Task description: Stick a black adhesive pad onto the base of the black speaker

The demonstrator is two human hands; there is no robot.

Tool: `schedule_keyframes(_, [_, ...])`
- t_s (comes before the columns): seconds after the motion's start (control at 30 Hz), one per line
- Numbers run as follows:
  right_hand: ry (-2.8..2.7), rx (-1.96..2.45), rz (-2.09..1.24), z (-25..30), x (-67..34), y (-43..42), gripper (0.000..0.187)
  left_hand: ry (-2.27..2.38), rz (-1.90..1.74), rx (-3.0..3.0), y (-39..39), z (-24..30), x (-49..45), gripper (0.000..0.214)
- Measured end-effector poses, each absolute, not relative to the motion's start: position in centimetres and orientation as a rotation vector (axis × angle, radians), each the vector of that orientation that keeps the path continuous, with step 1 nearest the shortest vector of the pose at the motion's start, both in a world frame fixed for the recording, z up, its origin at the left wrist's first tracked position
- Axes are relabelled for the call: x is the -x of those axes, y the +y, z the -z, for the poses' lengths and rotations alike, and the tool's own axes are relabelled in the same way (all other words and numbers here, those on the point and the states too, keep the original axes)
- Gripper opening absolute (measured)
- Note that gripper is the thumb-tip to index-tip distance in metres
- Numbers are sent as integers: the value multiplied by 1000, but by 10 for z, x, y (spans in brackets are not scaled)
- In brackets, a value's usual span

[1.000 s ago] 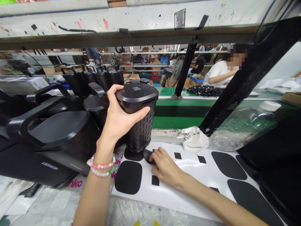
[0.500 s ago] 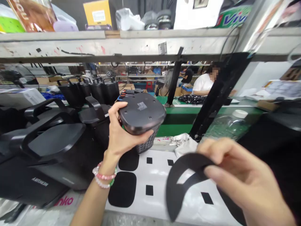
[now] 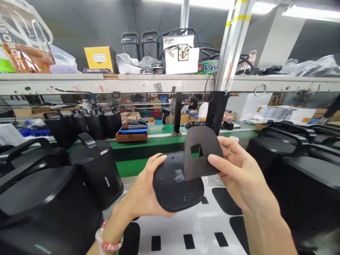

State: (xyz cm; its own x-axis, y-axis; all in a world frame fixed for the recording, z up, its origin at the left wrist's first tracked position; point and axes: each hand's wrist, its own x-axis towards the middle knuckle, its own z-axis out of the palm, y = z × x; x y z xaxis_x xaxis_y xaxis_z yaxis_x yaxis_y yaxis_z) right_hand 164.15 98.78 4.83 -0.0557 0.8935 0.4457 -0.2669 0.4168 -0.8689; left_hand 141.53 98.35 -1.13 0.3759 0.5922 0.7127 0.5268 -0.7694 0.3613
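My left hand (image 3: 145, 193) grips a small black speaker (image 3: 172, 186), tipped so its flat underside with a small label faces me. My right hand (image 3: 240, 170) pinches a thin black pad (image 3: 202, 152) with a square hole cut in it, holding it just above and right of the speaker's underside, overlapping its upper edge. Under both hands lies a white backing sheet (image 3: 175, 226) with black pads and small black squares on it.
Large black speakers with handles (image 3: 53, 198) crowd the left, and more stand at the right (image 3: 300, 166). A green conveyor (image 3: 159, 141) runs behind, with a tray of parts (image 3: 132, 131). An overhead shelf (image 3: 159, 83) carries boxes. Other people sit far behind.
The pad went from the sheet up to the speaker in my right hand. My left hand tipped the speaker over until its underside faces me. My view rose toward the shelf.
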Motion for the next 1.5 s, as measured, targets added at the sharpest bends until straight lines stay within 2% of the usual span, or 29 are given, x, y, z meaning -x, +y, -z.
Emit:
schedule_keyframes(0.1, [-1305, 656, -1009, -43, -1645, 986, 32, 1163, -1298, -2451, 979, 8, -1412, 125])
schedule_keyframes(0.27, [-1211, 747, -953, -45, -1650, 978, 28, 1124, -1298, -2542, 978, 9, -1415, 125])
schedule_keyframes(0.47, [-1216, 695, -921, -51, -1661, 975, 29, 1057, -1299, -2570, 977, 8, -1416, 130])
schedule_keyframes(0.63, [-1191, 760, -880, -51, -1667, 975, 34, 1095, -1334, -2658, 975, 7, -1413, 121])
schedule_keyframes(0.83, [-1125, 891, -1068, -31, -1659, 957, 39, 1215, -1191, -2549, 970, 11, -1407, 128])
schedule_keyframes(1.1, [-930, 1088, -1157, -22, -1637, 930, 48, 1212, -1128, -2609, 970, 15, -1399, 121])
schedule_keyframes(1.3, [-1037, 1069, -1214, -15, -1629, 935, 41, 1124, -1132, -2674, 970, 18, -1402, 133])
schedule_keyframes(1.5, [-1077, 1090, -1191, -12, -1624, 935, 40, 1106, -1150, -2585, 971, 13, -1399, 118])
